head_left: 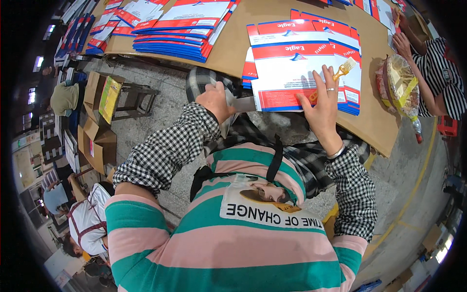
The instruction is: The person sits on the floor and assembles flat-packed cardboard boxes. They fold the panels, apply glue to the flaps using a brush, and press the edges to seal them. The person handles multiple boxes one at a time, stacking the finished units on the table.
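Observation:
My right hand (321, 109) rests with fingers stretched over a stack of flat red, white and blue cartons (287, 68) at the table's near edge. Tucked between those fingers is a small brush (343, 69) with a yellow handle; its pale bristles point away to the right. Just left of the cartons, beyond the table edge, my left hand (216, 103) is closed in a fist. A pale strip (244, 104) runs from beside it to the top carton's left edge. What the fist grips is mostly hidden.
More flat cartons (180, 29) lie piled on the brown table (233, 61) at the far left. A clear plastic bag (399, 85) sits at its right edge, near another person's hands (403, 46). Open cardboard boxes (97, 141) and a wooden stool (136, 102) stand on the left.

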The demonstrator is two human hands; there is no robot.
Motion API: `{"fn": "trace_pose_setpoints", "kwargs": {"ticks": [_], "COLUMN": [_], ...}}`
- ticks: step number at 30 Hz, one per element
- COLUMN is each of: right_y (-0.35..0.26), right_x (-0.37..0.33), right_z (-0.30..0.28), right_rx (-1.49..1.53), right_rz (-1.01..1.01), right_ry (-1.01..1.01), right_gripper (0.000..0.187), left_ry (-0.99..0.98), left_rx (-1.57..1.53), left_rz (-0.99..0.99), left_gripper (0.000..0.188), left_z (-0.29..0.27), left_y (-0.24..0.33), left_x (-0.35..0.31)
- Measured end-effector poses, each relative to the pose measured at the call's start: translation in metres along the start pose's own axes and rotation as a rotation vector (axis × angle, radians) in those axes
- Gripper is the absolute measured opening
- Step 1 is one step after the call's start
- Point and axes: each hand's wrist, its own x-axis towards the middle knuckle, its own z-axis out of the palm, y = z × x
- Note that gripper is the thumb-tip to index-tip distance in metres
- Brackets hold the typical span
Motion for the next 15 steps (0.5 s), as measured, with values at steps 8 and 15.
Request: {"fn": "trace_pose_setpoints", "kwargs": {"ticks": [8,15], "right_y": [-0.022,-0.03], "right_x": [0.017,0.044], "right_z": [-0.049,-0.132], "right_rx": [0.304,0.685], "right_rz": [-0.026,0.221], "right_ry": [0.142,0.567], "right_gripper": [0.041,0.027], "left_ry": [-0.207,-0.104], "left_rx": [-0.278,-0.447], "left_rz": [0.106,0.267], "left_gripper": [0.073,0.063], "left_z": [0.018,0.011], "left_y": [-0.027,-0.025], "left_x": [0.02,0.011]}}
